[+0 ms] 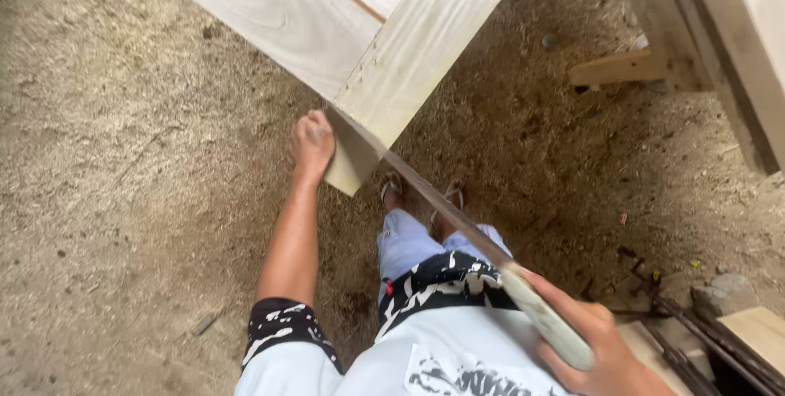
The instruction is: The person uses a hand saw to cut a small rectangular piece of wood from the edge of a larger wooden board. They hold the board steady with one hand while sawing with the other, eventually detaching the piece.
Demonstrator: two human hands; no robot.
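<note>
sawdust-covered floor | wood offcut | metal rods | stone | sandals

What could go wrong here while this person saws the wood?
The left hand grips the pale wooden offcut right beside the long handsaw blade; a slip might cut it. The feet in open sandals stand directly below, so the piece or blade might drop onto them. Loose sawdust floor may be slippery.

Sawdust-covered floor; a wood offcut lies at upper right; dark metal rods at lower right.
</note>
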